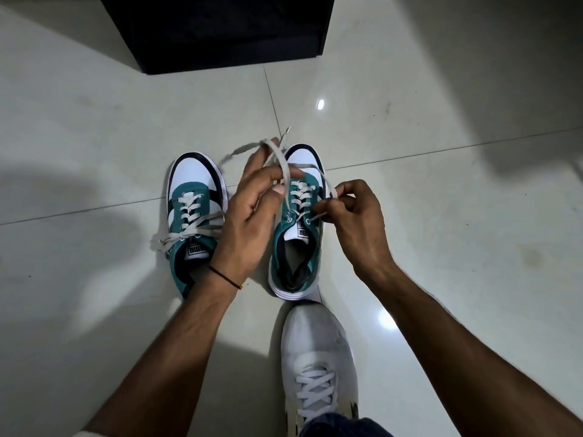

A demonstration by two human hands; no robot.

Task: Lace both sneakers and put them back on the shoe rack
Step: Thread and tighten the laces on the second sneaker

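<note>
Two teal, white and navy sneakers stand side by side on the tiled floor, toes pointing away from me. The left sneaker is laced and its lace ends are tied in a knot. The right sneaker is laced up to its top eyelets. My left hand holds one white lace end pinched and lifted above the shoe's toe. My right hand pinches the other lace end just right of the top eyelets.
A black shoe rack stands on the floor ahead, beyond the sneakers. My own foot in a white sneaker rests directly behind the right sneaker's heel. Pale glossy floor tiles surround everything.
</note>
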